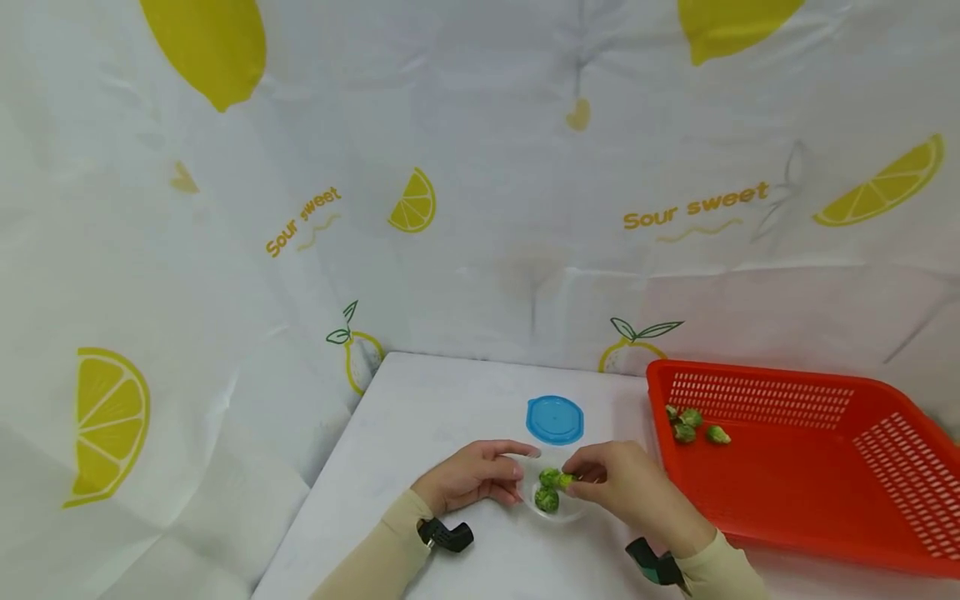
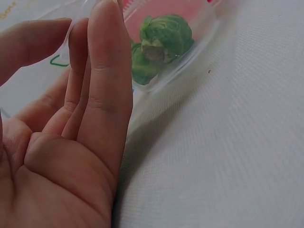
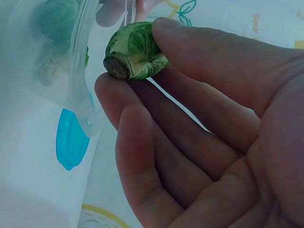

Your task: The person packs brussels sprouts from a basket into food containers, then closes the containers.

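Observation:
A small clear plastic container (image 1: 561,517) stands on the white table with green Brussels sprouts (image 1: 546,500) inside. My left hand (image 1: 480,473) grips its left rim between thumb and fingers. Through the container wall, two sprouts (image 2: 167,39) show in the left wrist view. Over the container's right side, my right hand (image 1: 626,483) pinches another Brussels sprout (image 3: 135,51) between thumb and fingertips, its brown cut stem facing the camera. Just behind the container lies a blue lid (image 1: 555,419), flat on the table.
To the right is a large red plastic basket (image 1: 795,483) with slotted walls. Several more sprouts (image 1: 684,432) lie in its far left corner. A white lemon-print cloth (image 1: 480,208) hangs behind and to the left of the table (image 1: 435,400).

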